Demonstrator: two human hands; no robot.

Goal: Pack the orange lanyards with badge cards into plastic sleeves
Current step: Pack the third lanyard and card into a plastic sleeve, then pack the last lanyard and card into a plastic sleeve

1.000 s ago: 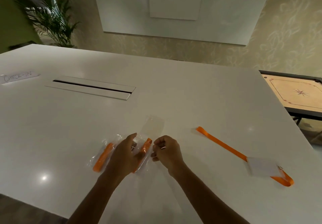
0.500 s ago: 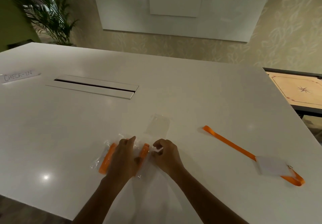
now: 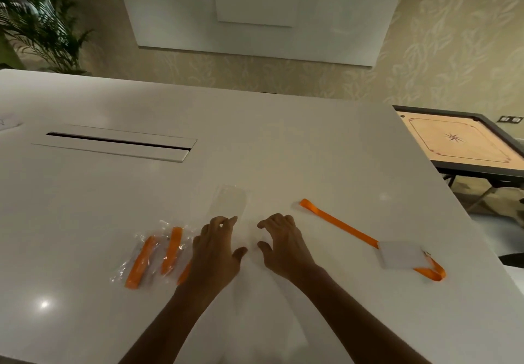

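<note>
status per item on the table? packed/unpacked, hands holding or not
packed lanyards: in clear sleeves, lying left of the hands.
loose lanyard: unpacked, stretched flat, badge card attached.
empty sleeve: flat, unfilled, just beyond the left hand.
left hand: holds nothing, fingers loosely bent.
right hand: holds nothing, fingers loosely bent.
</note>
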